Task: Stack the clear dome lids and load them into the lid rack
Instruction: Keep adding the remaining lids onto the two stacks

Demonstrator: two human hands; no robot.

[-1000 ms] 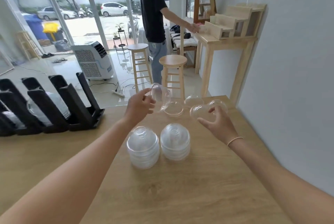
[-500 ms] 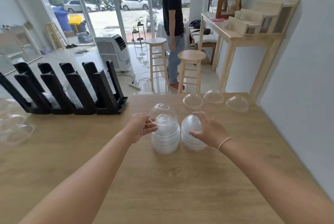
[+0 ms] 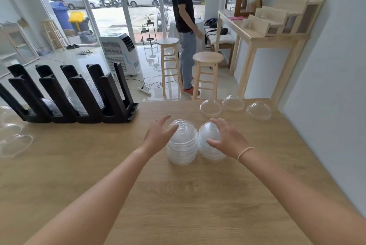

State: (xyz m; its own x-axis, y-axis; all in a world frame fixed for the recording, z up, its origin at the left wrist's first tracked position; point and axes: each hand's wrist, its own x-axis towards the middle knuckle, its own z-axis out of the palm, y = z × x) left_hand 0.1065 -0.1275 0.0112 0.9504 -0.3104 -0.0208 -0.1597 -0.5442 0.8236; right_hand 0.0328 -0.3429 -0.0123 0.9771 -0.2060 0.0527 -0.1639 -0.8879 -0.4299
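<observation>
Two stacks of clear dome lids stand side by side mid-table: the left stack [image 3: 183,145] and the right stack [image 3: 211,150]. My left hand [image 3: 158,136] is against the left stack's side, fingers spread, thumb touching it, holding nothing. My right hand [image 3: 227,140] lies spread over the right stack's top and side without clasping it. Three single lids [image 3: 210,107] [image 3: 233,103] [image 3: 258,110] sit at the far right edge. The black lid rack [image 3: 111,90] stands at the back left with nested lids [image 3: 87,94] in its slots.
More loose clear lids [image 3: 13,143] lie at the table's left edge. A grey wall [image 3: 326,86] borders the table on the right. Beyond the far edge stand two wooden stools [image 3: 208,60] and a person in a black shirt [image 3: 183,7].
Each hand carried a single lid from the far end onto a stack. The left hand set its lid on the left stack and let go; both hands now rest spread on the stacks.
</observation>
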